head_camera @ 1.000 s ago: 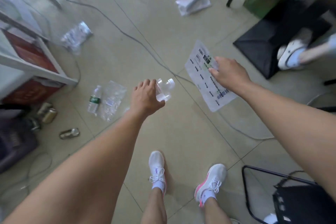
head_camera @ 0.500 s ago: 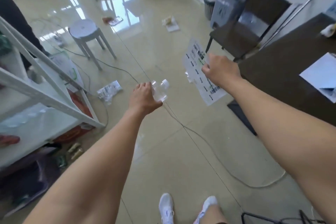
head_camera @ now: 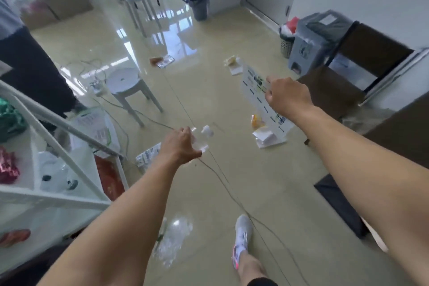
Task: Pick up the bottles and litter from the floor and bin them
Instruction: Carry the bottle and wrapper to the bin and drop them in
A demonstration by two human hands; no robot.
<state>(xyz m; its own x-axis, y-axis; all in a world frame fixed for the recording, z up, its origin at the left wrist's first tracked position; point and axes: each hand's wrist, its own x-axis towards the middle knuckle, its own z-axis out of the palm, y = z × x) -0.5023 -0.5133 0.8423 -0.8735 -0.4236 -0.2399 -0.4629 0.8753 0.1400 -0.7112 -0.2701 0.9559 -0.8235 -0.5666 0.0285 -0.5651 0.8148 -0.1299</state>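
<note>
My left hand grips a clear plastic bottle with a white cap, held out over the floor. My right hand pinches a printed white sheet of paper that hangs down from it. Litter lies on the tiles: a crumpled clear plastic bag and bottle near my foot, white paper with an orange wrapper ahead, a printed packet behind my left hand, and more scraps further off. A grey lidded bin stands by the right wall beside a mesh basket.
White shelving fills the left side. Two white stools stand ahead, with cables trailing across the floor. A dark desk and chair are on the right. A person in dark trousers stands at left. A dark bin is far back.
The view has lifted from the floor to the room and I have stepped forward. Both hands keep hold of the bottle and the paper; the grey bin looks nearer.
</note>
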